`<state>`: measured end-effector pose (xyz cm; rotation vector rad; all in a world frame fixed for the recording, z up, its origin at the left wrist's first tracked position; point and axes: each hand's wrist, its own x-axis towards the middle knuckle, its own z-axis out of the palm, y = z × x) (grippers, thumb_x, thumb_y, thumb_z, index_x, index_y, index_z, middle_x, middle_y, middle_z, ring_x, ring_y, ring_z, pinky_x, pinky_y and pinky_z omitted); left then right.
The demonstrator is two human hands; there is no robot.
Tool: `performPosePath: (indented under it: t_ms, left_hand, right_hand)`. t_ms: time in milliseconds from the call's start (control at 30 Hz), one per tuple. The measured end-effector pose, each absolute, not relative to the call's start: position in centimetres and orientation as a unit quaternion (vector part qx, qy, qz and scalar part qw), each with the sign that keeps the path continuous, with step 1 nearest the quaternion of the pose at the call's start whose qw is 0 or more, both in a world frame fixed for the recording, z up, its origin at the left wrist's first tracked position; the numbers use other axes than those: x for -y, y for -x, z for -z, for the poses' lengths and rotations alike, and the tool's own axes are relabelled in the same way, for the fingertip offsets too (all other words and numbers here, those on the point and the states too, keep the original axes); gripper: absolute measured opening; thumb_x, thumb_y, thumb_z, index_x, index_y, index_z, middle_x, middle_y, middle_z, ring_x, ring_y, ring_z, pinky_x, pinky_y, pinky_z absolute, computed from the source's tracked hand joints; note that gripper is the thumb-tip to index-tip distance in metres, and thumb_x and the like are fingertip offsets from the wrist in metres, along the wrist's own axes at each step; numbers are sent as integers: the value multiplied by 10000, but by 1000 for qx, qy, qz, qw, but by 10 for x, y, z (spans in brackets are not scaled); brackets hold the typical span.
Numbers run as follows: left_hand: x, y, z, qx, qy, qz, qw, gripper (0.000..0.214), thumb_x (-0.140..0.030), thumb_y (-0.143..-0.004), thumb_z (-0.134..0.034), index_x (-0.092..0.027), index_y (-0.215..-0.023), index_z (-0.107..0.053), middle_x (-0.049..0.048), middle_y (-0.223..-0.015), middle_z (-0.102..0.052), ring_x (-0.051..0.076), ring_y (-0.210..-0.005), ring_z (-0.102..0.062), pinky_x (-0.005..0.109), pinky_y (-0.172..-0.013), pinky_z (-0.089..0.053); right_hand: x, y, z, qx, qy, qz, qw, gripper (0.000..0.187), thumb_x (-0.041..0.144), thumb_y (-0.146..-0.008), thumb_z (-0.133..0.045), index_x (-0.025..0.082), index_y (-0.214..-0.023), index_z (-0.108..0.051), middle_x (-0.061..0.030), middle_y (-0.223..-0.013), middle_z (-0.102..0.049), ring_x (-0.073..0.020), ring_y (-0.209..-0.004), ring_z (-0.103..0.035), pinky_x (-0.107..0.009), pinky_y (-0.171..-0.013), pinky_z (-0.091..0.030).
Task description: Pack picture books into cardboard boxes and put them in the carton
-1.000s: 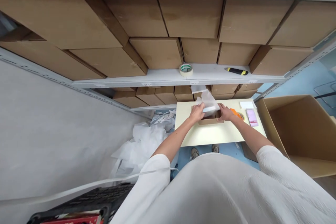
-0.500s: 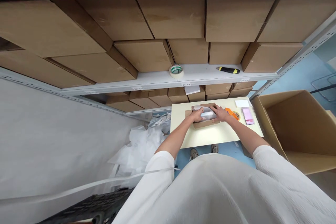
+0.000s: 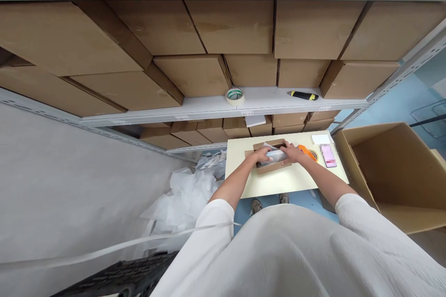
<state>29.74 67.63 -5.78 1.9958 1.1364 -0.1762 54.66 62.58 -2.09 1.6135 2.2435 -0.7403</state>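
Note:
A small open cardboard box sits on the pale yellow tabletop. Inside it lies a shiny silvery-white item in clear wrapping; its exact kind cannot be made out. My left hand grips the item's left end, thumb and fingers bent over it within the box. At the opposite end, my right hand has its fingers curled over the item and the box's right edge. Just right of that hand are an orange tape dispenser and a tape roll.
A phone and a white card lie at the table's right. Shelves above hold cardboard boxes, a tape roll and a utility knife. A large open carton stands right; white packing sheets pile up left.
The wrapped item sits lower in the box, and both hands have moved down with it. The camera view has shifted slightly.

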Motion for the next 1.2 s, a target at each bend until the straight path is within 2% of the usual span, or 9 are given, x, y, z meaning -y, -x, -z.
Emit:
performPosePath:
  t_ms: [67, 167, 433, 533, 633, 800, 900, 1033, 1200]
  left_hand:
    - [-673, -297, 57, -474, -783, 62, 399, 621, -466, -783, -824, -268, -1345, -650, 92, -1392, -718, 320, -1216, -714, 391, -1031, -569]
    - [-669, -293, 55, -503, -776, 53, 377, 565, -451, -786, -834, -265, -1296, -679, 102, -1373, -728, 343, -1238, -713, 403, -1046, -564]
    - [-664, -299, 42, -511, -786, 67, 342, 468, -372, -817, -827, -270, -1263, -731, 111, -1350, -755, 361, -1264, -705, 441, -1114, -524]
    - [-659, -300, 33, -509, -817, 45, 267, 319, -346, -902, -762, -238, -1202, -754, 156, -1265, -774, 394, -1297, -673, 509, -1214, -423]
    - [-655, -289, 22, -510, -831, -9, 221, 286, -321, -997, -633, -216, -1242, -737, 180, -1316, -733, 388, -1357, -610, 520, -1247, -362]
    - [-653, -255, 13, -577, -792, -52, 192, 349, -271, -1045, -496, -235, -1344, -672, 172, -1432, -640, 368, -1387, -542, 508, -1214, -377]
    - [-648, -237, 19, -634, -745, -79, 191, 435, -277, -1003, -557, -234, -1433, -612, 181, -1546, -559, 395, -1457, -481, 538, -1214, -382]
    - [-639, -222, 32, -685, -685, -105, 224, 569, -299, -970, -598, -224, -1530, -530, 196, -1606, -520, 406, -1488, -477, 559, -1216, -400]
    - [-632, -216, 45, -711, -621, -152, 292, 571, -346, -1014, -553, -220, -1566, -474, 191, -1582, -562, 327, -1440, -580, 448, -1168, -473]
  right_hand:
    - [-626, -547, 21, -772, -566, 254, 135, 723, 553, -780, -914, 320, -1416, -663, -98, -1803, -196, -422, -1464, -471, -534, -1092, -536]
    - [-625, -547, 21, -771, -573, 250, 124, 582, 553, -772, -914, 296, -1258, -721, -84, -1783, -243, -413, -1425, -502, -544, -1089, -536]
    - [-625, -546, 19, -766, -585, 253, 80, 874, 505, -718, -962, 308, -1452, -530, -115, -1550, -532, -339, -1277, -612, -466, -1060, -515]
    - [-627, -546, 19, -766, -585, 260, 68, 1048, 523, -723, -950, 341, -1599, -404, -123, -1635, -480, -359, -1337, -598, -470, -1077, -503]
    - [-627, -545, 20, -760, -590, 263, 67, 1197, 526, -736, -929, 347, -1710, -258, -141, -1718, -412, -392, -1408, -564, -481, -1095, -496]
    - [-620, -545, 22, -747, -604, 270, 66, 1241, 545, -769, -885, 388, -1761, -155, -107, -1826, -248, -430, -1486, -498, -508, -1124, -498]
    - [-610, -548, 25, -743, -614, 265, 42, 1210, 552, -814, -843, 358, -1772, -130, -118, -1846, -164, -433, -1539, -443, -529, -1176, -462]
    - [-599, -557, 32, -724, -632, 275, 5, 1124, 585, -887, -782, 314, -1770, -142, -165, -1832, -161, -408, -1567, -426, -516, -1229, -410]
    - [-597, -569, 42, -687, -679, 257, -28, 810, 570, -1053, -513, 240, -1741, -242, -182, -1789, -266, -361, -1610, -374, -490, -1258, -391]
